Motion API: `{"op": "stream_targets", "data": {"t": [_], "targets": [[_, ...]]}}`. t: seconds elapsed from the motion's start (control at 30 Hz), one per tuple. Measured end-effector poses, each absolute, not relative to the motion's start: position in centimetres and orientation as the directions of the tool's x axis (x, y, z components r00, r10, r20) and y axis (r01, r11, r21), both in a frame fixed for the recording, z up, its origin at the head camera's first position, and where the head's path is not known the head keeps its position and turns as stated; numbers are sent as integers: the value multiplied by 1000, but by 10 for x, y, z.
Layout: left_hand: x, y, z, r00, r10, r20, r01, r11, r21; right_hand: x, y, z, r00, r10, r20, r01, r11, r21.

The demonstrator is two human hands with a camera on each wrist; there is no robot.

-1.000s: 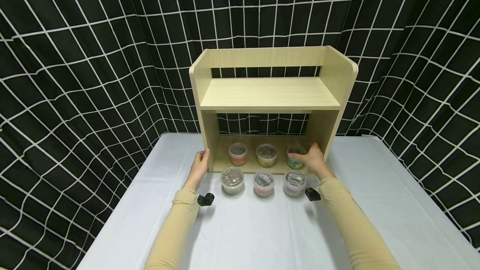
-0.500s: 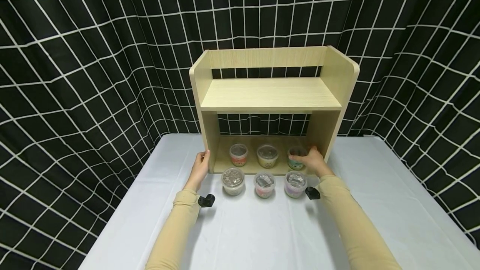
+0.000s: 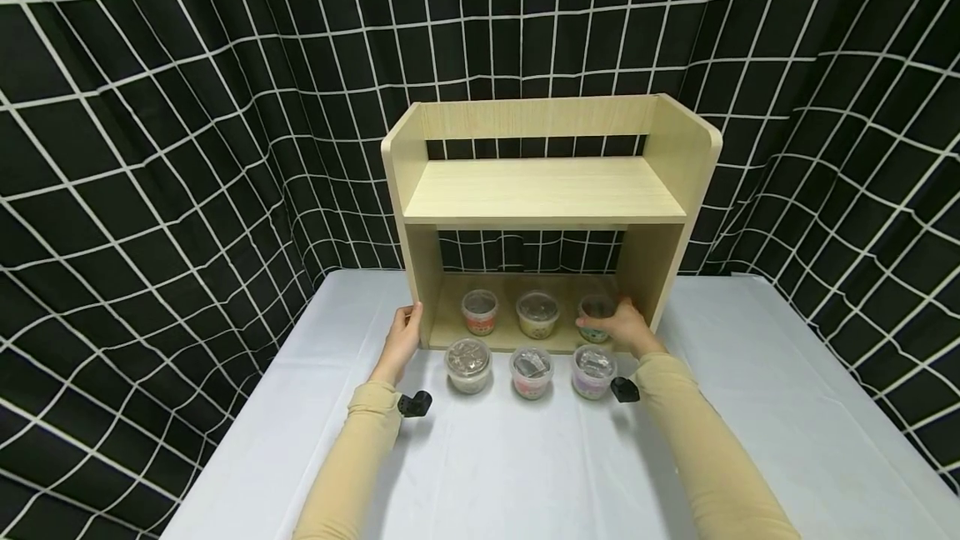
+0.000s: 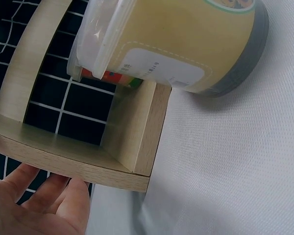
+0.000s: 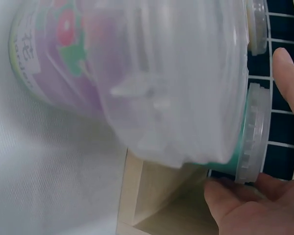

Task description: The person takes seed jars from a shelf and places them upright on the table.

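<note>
A pale wooden desk shelf (image 3: 543, 190) stands on the table. My left hand (image 3: 401, 340) grips its left side panel, with the fingers outside the board in the left wrist view. On the lower board, at the right end, sits a green plastic tub (image 3: 597, 333) with a clear lid. My right hand (image 3: 628, 328) holds this tub, thumb across its front and fingers at its right side. Beside it on that board are a yellow tub (image 3: 537, 327) and a red tub (image 3: 480, 323), spaced apart in a row.
Before the shelf, on the white tablecloth (image 3: 517, 473), three lidded tubs form a second row: a pale one (image 3: 468, 380) at left, a pink one (image 3: 531, 387) and a purple one (image 3: 592, 387). A black gridded curtain (image 3: 337, 65) surrounds the table.
The view has shifted slightly. My right thumb has slid a little down and left across the front of the green tub, whose lid shows more. My left hand stays on the side panel.
</note>
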State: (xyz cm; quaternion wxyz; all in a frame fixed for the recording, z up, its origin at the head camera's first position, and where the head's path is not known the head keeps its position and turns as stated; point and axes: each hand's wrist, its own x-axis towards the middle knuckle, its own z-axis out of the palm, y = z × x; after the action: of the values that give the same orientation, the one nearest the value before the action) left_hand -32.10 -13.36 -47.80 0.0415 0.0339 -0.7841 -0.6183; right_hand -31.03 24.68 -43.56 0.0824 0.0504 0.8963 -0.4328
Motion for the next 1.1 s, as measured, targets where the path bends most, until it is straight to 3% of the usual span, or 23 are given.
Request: {"op": "stream_targets", "data": {"t": [1.1], "targets": [[-319,-134,-477,-996,-88,14,-8,242,970,-309,245,-439,-994,22,-107,95,656,-748]]}}
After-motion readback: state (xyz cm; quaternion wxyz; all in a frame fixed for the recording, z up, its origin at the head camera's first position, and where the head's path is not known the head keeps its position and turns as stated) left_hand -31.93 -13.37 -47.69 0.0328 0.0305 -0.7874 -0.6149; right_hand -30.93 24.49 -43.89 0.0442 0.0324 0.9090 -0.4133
